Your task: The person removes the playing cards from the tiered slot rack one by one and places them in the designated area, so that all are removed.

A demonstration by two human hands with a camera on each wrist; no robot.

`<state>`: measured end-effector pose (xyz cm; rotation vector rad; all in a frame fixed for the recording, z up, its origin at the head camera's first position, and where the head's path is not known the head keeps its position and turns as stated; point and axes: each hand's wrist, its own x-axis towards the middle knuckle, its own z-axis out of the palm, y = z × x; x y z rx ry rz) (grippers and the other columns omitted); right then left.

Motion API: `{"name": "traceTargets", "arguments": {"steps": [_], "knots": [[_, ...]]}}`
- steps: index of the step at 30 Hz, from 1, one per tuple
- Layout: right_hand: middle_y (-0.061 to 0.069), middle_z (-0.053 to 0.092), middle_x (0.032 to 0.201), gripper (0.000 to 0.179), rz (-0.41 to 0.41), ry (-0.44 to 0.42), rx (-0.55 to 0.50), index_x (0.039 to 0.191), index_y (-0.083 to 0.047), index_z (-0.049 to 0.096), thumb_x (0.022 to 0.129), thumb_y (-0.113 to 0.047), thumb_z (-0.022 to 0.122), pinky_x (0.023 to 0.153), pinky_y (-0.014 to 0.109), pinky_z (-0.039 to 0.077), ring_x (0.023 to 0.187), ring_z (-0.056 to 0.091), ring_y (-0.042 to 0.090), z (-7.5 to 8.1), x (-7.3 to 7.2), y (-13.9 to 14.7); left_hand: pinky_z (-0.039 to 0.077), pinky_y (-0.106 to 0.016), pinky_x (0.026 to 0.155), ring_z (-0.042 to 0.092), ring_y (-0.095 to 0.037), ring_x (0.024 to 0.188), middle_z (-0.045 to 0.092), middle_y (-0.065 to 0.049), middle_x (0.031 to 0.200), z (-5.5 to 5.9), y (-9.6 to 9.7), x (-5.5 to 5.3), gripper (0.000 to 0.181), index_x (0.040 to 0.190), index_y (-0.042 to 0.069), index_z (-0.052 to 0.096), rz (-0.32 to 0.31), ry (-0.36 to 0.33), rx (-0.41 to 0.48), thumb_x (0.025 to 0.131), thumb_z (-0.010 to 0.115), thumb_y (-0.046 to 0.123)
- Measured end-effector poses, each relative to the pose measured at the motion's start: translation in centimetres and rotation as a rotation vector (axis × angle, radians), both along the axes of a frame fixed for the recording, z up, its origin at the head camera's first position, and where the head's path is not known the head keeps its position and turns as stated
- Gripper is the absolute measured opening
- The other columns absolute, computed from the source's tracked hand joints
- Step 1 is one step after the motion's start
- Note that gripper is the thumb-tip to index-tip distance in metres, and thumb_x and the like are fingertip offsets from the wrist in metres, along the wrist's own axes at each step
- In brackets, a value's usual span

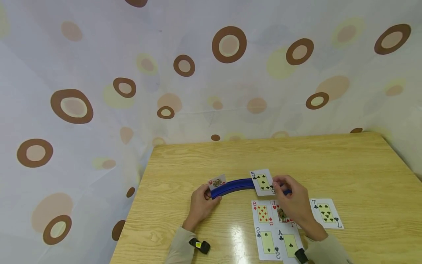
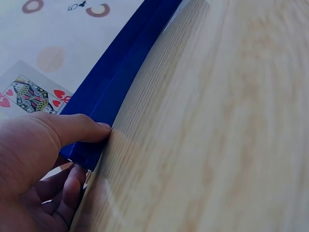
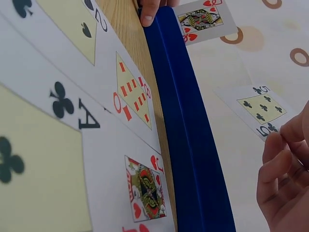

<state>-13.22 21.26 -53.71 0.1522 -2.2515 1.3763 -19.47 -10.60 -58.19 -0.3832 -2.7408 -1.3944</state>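
Note:
A curved blue card holder (image 1: 235, 185) lies across the table, with a queen of hearts (image 3: 200, 20) standing in its left end. My left hand (image 1: 201, 204) grips that end, thumb (image 2: 89, 126) on the near face and fingers partly hidden under and behind it. Between thumb and fingertips, my right hand (image 1: 295, 201) pinches a five of clubs (image 1: 262, 182) by its edge. In the head view the card overlaps the right half of the holder; in the right wrist view it is up above the holder, face visible.
Face-up cards lie in front of the holder: eight of diamonds (image 1: 262, 213), jack of hearts (image 1: 282, 214) partly under the right hand, two of spades (image 1: 267, 242), ace of clubs (image 1: 290, 245) and seven of clubs (image 1: 326, 213). A patterned curtain (image 1: 197, 91) hangs behind the wooden table (image 1: 184, 157).

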Motion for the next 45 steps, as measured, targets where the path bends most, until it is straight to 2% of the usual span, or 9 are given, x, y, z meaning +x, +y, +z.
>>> {"name": "traceTargets", "arguments": {"steps": [8, 16, 24, 31, 38, 42, 45], "knots": [[0.007, 0.074, 0.093, 0.015, -0.061, -0.038, 0.002, 0.112, -0.003, 0.076, 0.100, 0.004, 0.072, 0.062, 0.014, 0.047, 0.077, 0.057, -0.001, -0.4, 1.6, 0.5, 0.039, -0.019, 0.069, 0.048, -0.009, 0.075, 0.060, -0.006, 0.084, 0.1, 0.0, 0.1, 0.028, 0.109, 0.003, 0.073, -0.003, -0.009, 0.001, 0.089, 0.090, 0.014], [0.006, 0.073, 0.096, 0.012, -0.132, -0.168, 0.021, 0.114, -0.005, 0.075, 0.103, -0.005, 0.072, 0.058, 0.016, 0.045, 0.079, 0.058, -0.003, -1.0, 3.2, 1.1, 0.039, -0.019, 0.069, 0.049, -0.010, 0.076, 0.060, -0.006, 0.084, 0.0, -0.1, 0.1, 0.029, 0.109, 0.002, 0.073, 0.000, -0.011, 0.008, 0.088, 0.090, 0.013], [0.008, 0.075, 0.106, 0.017, -0.159, -0.286, 0.039, 0.122, -0.008, 0.074, 0.108, -0.014, 0.069, 0.064, 0.018, 0.046, 0.085, 0.058, -0.003, -1.2, 4.2, 1.0, 0.038, -0.019, 0.069, 0.048, -0.010, 0.075, 0.058, -0.005, 0.083, -0.1, -0.2, 0.1, 0.028, 0.106, 0.003, 0.072, 0.013, -0.010, 0.004, 0.088, 0.091, 0.013], [0.007, 0.074, 0.108, 0.018, -0.224, -0.390, 0.030, 0.124, -0.011, 0.074, 0.110, -0.020, 0.066, 0.065, 0.019, 0.046, 0.084, 0.058, -0.001, -1.2, 5.3, 1.1, 0.038, -0.020, 0.069, 0.048, -0.010, 0.075, 0.058, -0.004, 0.083, -0.1, -0.2, 0.2, 0.028, 0.106, 0.002, 0.073, 0.014, -0.008, 0.002, 0.088, 0.090, 0.014], [0.008, 0.074, 0.109, 0.020, -0.271, -0.423, 0.057, 0.126, -0.010, 0.074, 0.109, -0.019, 0.066, 0.069, 0.016, 0.041, 0.084, 0.054, -0.002, -1.5, 6.6, 1.9, 0.039, -0.019, 0.069, 0.048, -0.008, 0.075, 0.058, -0.003, 0.084, 0.0, -0.2, 0.3, 0.027, 0.107, 0.003, 0.073, 0.008, -0.012, 0.003, 0.088, 0.090, 0.013], [0.008, 0.075, 0.105, 0.018, -0.301, -0.403, 0.068, 0.123, -0.009, 0.075, 0.107, -0.015, 0.070, 0.066, 0.017, 0.040, 0.080, 0.053, -0.002, -1.6, 7.2, 2.6, 0.040, -0.020, 0.070, 0.048, -0.007, 0.076, 0.058, -0.002, 0.085, 0.0, -0.1, 0.2, 0.028, 0.109, 0.003, 0.073, -0.001, -0.005, 0.006, 0.089, 0.090, 0.013], [0.008, 0.075, 0.103, 0.017, -0.335, -0.422, 0.066, 0.121, -0.008, 0.077, 0.105, -0.013, 0.071, 0.064, 0.018, 0.041, 0.078, 0.052, -0.003, -1.6, 7.8, 3.1, 0.040, -0.020, 0.070, 0.048, -0.007, 0.076, 0.059, -0.003, 0.085, 0.0, -0.1, 0.1, 0.029, 0.110, 0.003, 0.074, -0.001, 0.003, 0.002, 0.089, 0.090, 0.014]]}}
